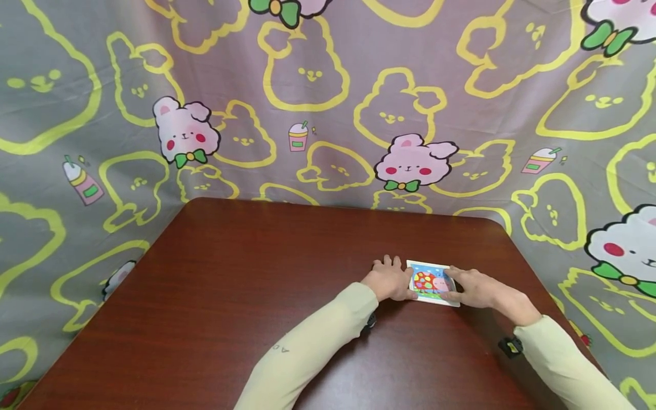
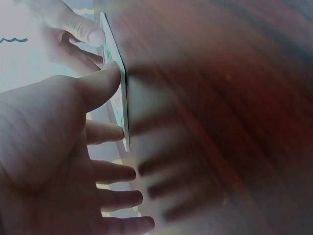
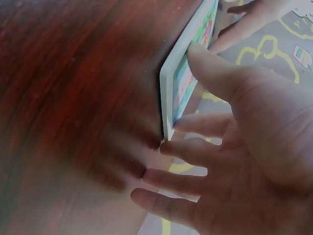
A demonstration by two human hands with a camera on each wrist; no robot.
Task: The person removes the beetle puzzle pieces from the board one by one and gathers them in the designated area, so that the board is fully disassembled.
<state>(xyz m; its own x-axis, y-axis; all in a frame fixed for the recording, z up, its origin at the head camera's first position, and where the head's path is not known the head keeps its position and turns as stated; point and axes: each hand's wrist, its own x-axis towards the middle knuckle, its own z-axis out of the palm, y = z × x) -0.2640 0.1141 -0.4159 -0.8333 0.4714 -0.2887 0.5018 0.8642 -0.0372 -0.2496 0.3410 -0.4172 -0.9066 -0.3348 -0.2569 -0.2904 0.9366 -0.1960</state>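
1. Left hand (image 1: 392,279) and right hand (image 1: 478,287) flank the ladybug picture board (image 1: 428,283), neither clenched; their fingers are extended, with thumbs and index fingers touching the board at its two sides.
2. The board lies flat on the right part of the reddish-brown table (image 1: 246,290); it is a thin, rectangular slab with a white border and pale edge.
3. Its picture shows a red ladybug with multicoloured spots and a pink face; blue lies above it, green below.
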